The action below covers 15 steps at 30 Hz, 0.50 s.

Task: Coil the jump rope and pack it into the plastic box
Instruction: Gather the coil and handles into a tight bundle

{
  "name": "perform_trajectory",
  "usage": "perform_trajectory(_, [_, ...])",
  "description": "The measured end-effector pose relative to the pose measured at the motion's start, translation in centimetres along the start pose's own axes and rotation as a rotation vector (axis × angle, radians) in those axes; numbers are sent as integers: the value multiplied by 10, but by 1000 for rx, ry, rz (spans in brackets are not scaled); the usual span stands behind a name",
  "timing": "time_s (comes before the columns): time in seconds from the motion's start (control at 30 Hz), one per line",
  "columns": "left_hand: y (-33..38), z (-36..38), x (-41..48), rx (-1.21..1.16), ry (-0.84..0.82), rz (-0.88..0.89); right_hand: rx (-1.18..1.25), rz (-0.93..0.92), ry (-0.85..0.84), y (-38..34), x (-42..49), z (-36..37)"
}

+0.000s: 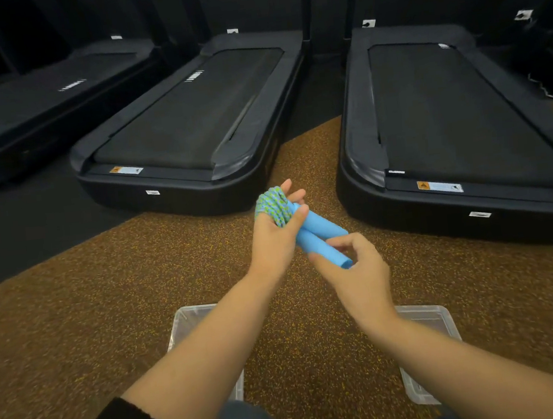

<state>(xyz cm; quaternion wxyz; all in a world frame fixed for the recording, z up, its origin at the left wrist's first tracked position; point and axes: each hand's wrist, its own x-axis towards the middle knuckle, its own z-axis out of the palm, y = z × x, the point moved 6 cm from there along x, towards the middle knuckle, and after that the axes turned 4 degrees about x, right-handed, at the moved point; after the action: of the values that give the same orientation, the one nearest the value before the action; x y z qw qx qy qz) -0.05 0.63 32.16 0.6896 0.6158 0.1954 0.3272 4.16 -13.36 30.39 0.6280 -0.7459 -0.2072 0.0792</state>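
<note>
Green-blue braided jump rope (273,206) coiled, two blue foam handles (321,238).

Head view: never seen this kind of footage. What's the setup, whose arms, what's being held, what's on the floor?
There is no machine here: a person wears one wide-angle camera on the head, so you look forward and down along their own bare arms. That is the only view.

The left hand grips a jump rope: the green-and-blue cord is bunched in loops around its fingers, and the two blue foam handles stick out side by side toward the right hand, which pinches the end of the nearer handle.

Below the arms, on the brown speckled floor, sit two clear plastic containers, one on the left and one on the right. Both are partly hidden by the forearms; I cannot tell which is box and which is lid. Behind stand black treadmills.
</note>
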Motion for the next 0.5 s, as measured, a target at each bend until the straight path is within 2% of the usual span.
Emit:
perform_trajectory(0.1, [0,3,-3,60,-5,-11,-96,-283,-4,-22,-4,1])
perform_trajectory(0.27, [0,-2,-8,31,-32,-74,-171,-530,-120,-41,4,0])
perform_trajectory(0.37, [3,3,-12,56,-78,-63,-450,-710,-97,-53,2,6])
perform_trajectory(0.43, [6,10,-15,66,-108,-62,-435,-649,-146,-52,3,11])
perform_trajectory(0.5, [6,14,-17,30,-135,-77,-286,-534,-245,-49,3,17])
